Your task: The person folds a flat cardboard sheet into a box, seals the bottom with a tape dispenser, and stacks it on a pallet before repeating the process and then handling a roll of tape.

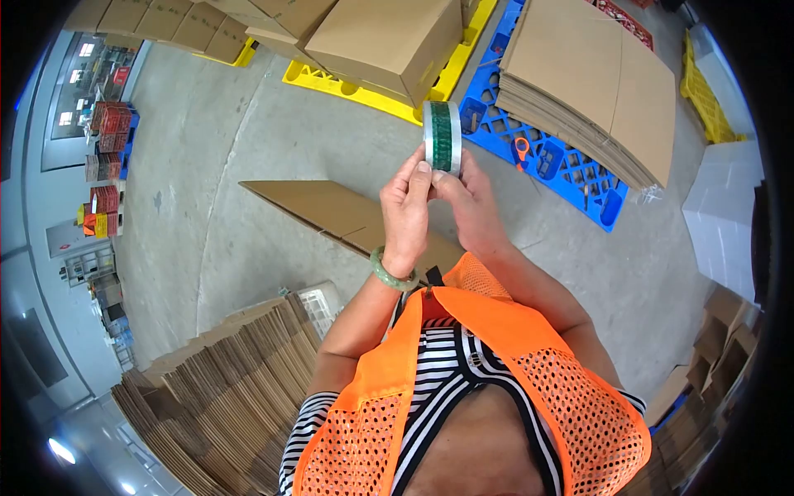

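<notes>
A roll of tape [442, 136], pale with a green band around its middle, is held up in front of me. My left hand [405, 198], below a green bangle [392, 271], is closed on the roll's near left side. My right hand [471, 202] is closed on its near right side. Both thumbs meet at the lower edge of the roll, and some fingers are hidden behind it. Under my forearms a folded cardboard sheet [327, 207] stands at a slant, partly covered by my left arm.
Large cardboard boxes [385, 41] rest on a yellow pallet [339, 87] ahead. Flat cardboard [591, 74] is stacked on a blue pallet [608, 202], beside an orange-handled tool [520, 150]. More flattened cartons [240, 388] stand at lower left. Red crates [110, 124] line the left wall.
</notes>
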Motion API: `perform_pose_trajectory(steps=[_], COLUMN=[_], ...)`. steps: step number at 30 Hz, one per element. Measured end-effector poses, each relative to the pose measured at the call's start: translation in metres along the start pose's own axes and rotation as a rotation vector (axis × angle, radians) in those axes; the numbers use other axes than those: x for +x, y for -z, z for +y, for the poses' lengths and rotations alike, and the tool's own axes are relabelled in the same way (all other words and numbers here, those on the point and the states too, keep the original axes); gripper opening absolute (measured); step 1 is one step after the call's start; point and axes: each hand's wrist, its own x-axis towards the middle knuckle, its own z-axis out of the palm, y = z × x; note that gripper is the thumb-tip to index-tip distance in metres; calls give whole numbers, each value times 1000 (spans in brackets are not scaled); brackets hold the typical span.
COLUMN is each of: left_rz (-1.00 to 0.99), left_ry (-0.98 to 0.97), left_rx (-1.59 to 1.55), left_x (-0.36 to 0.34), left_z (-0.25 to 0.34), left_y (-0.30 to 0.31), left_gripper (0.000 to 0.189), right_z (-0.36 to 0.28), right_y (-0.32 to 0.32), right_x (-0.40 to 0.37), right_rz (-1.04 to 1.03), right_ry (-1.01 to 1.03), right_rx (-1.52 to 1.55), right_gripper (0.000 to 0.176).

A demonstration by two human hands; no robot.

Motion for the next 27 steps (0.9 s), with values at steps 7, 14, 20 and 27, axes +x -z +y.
perform_pose_trajectory(steps=[7,14,20,27], left_rz=[59,44,23,40], left_ry=[36,38,87,99], left_rx=[-90,-110,-256,-251], left_x=[-4,-5,-4,-6], left_z=[0,-3,2,-6], left_y=[-5,-10,-10,-8], left_gripper=[38,39,39,40], right_z=[0,7,-8,-1], right_y=[-2,9,13,9], right_x=[0,2,2,-1], right_rz=[13,57,-46,10], right_ry=[45,-13,-84,-34], right_rx=[-2,-3,183,133], right_gripper=[30,34,32,31])
